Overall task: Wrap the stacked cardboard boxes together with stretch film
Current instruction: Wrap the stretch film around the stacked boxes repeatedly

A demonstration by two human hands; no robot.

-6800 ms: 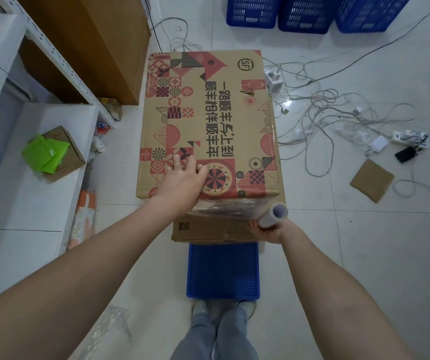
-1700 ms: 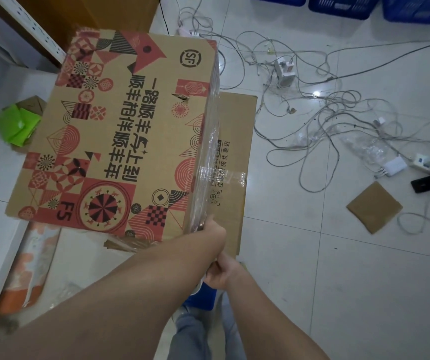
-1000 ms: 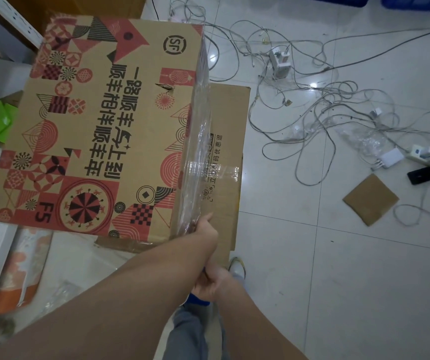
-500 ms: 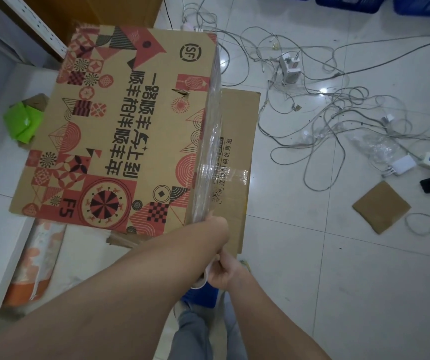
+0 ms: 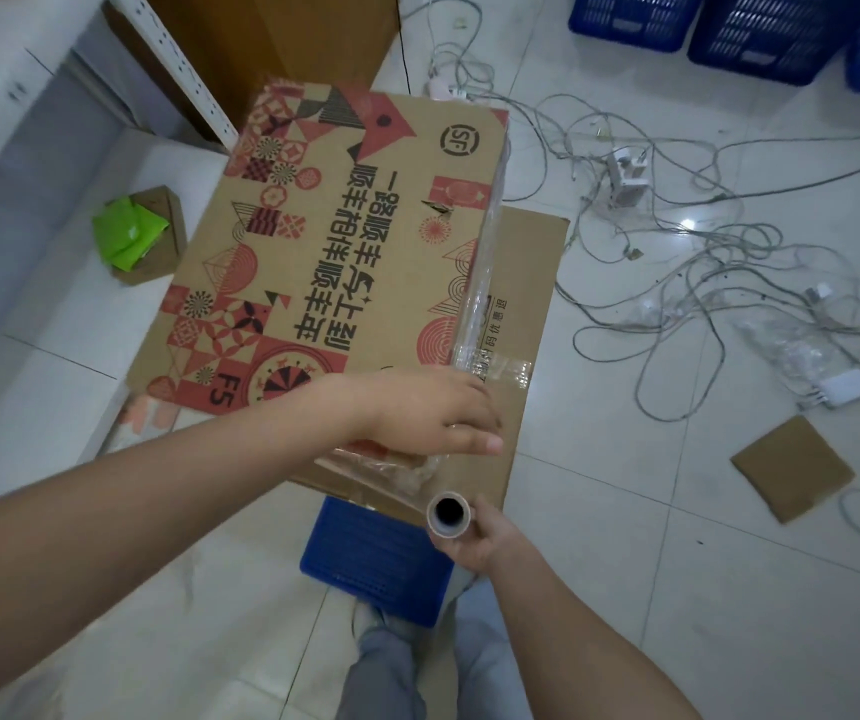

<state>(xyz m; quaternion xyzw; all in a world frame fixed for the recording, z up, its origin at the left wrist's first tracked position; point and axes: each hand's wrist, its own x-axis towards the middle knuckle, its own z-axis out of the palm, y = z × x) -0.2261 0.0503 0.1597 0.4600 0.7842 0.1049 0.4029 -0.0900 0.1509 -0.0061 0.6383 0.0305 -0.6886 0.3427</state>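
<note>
Left arm runs in from the lower left of the frame, forearm bare, reaching up and right toward centre. Left hand point(image 5: 425, 413) palm down, fingers extended and together, pointing right, pressed flat. Right arm enters from the lower right, angled up-left. Right hand point(image 5: 477, 535) sits just below and right of the left one, fingers curled closed around a tube end. Legs visible at bottom centre.
</note>
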